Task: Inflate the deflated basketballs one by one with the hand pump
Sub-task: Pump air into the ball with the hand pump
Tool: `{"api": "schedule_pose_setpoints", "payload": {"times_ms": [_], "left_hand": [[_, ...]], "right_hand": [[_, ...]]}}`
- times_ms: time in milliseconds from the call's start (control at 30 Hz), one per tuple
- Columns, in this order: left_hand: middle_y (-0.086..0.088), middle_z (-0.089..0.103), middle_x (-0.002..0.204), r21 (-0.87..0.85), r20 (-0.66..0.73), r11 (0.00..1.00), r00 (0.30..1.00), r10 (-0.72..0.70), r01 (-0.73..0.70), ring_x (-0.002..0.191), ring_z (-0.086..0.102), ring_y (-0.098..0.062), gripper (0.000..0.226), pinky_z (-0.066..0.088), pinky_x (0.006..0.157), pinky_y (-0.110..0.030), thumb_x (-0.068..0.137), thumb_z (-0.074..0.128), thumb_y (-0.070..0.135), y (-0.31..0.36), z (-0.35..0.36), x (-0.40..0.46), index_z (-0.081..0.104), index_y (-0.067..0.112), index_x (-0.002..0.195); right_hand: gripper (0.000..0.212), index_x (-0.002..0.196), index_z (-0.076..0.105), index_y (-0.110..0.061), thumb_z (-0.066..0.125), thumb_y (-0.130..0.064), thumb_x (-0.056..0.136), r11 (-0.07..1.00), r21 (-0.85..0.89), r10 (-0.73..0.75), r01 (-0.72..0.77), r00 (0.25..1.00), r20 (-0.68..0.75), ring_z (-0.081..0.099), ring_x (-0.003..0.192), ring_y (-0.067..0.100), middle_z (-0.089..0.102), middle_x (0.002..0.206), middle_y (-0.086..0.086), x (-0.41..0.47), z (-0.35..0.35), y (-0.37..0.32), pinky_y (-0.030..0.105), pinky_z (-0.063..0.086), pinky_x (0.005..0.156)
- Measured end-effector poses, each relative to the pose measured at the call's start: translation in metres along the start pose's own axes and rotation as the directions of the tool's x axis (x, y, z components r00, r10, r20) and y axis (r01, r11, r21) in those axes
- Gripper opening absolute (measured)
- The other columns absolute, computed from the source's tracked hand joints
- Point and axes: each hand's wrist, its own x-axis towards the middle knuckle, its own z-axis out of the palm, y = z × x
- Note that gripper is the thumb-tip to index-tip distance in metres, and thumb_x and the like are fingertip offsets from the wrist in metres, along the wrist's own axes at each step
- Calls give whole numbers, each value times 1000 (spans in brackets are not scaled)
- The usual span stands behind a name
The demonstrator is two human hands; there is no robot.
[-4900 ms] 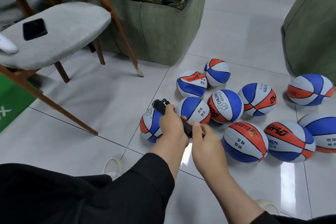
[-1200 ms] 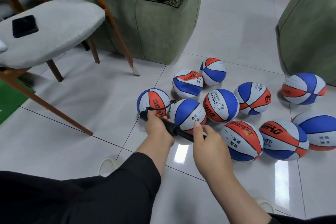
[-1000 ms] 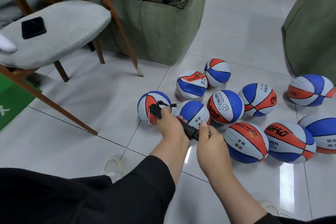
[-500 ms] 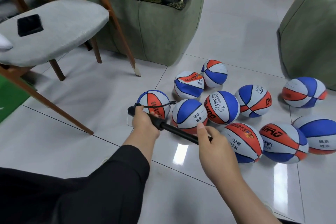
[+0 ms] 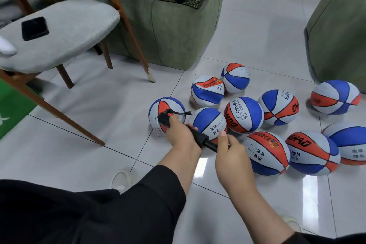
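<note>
Both hands are clamped on the hand pump (image 5: pixel 198 136), your left hand (image 5: pixel 181 136) steadying the barrel while your right hand (image 5: pixel 229 156) works the handle, its hose reaching the leftmost basketball (image 5: pixel 165 114) on the floor (image 5: pixel 99 121).

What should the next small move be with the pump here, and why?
Probably draw the right hand back to pull the rod out for another stroke. The pump looks nearly closed, with only a short stretch of rod showing between the hands. The left hand holds the barrel, whose hose runs to the leftmost ball.
</note>
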Motion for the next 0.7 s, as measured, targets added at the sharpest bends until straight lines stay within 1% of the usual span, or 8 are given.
{"api": "schedule_pose_setpoints", "payload": {"times_ms": [100,200,267,333,367,500,633,700], "left_hand": [[5,56,54,21,-1,1000,1000,0,0,54,56,-17,31,52,64,-30,93,59,46,-14,1,-8,62,16,100],[3,56,56,-1,21,1000,999,-29,29,54,55,-17,33,52,64,-31,90,62,46,-18,-4,-3,61,16,101],[3,56,57,-14,64,998,996,-61,62,53,55,-17,31,54,64,-29,90,64,44,-14,-8,2,60,15,98],[2,57,58,-15,76,997,994,-76,77,63,60,-20,29,61,79,-36,91,64,42,-8,-10,7,61,13,95],[2,57,58,-10,65,997,995,-76,77,65,61,-21,27,61,83,-39,92,63,41,-4,-11,8,62,14,93],[4,52,52,-30,0,998,998,-60,60,42,49,-13,22,50,58,-26,98,60,35,24,-10,14,53,19,84],[4,55,60,-75,-49,995,996,-76,72,45,50,-13,22,51,57,-26,97,61,34,50,-12,22,52,20,82],[5,55,60,-91,-53,993,995,-85,80,44,50,-12,22,51,54,-25,97,61,34,54,-12,20,52,21,82]], "right_hand": [[46,95,61,-23,29,-54,104,1000,-4,-6,6,1000,-4,63,88,27,68,86,1,3,4,-1,46,54,80],[46,98,62,-25,29,-57,103,999,-37,-16,17,999,33,63,87,25,68,87,-1,3,7,-2,45,54,80],[45,104,61,-28,30,-60,101,996,-87,-25,33,996,84,62,89,24,68,90,-3,1,8,-3,40,52,78],[42,106,58,-32,30,-63,101,990,-130,-39,54,993,115,62,91,20,65,91,-9,-2,7,-4,37,50,76],[40,104,57,-34,30,-63,101,990,-130,-41,56,992,117,61,92,19,64,91,-11,-3,6,-5,37,50,77],[45,100,62,-30,33,-65,99,995,-78,-61,67,995,84,62,93,19,67,92,-9,-3,-8,-11,41,53,84],[52,100,66,-26,36,-67,97,994,-45,-97,100,993,62,62,87,17,65,86,-9,2,-24,-18,37,52,77],[54,105,68,-24,36,-68,97,993,-32,-113,115,992,52,64,89,16,68,90,-8,3,-27,-18,39,55,79]]}}
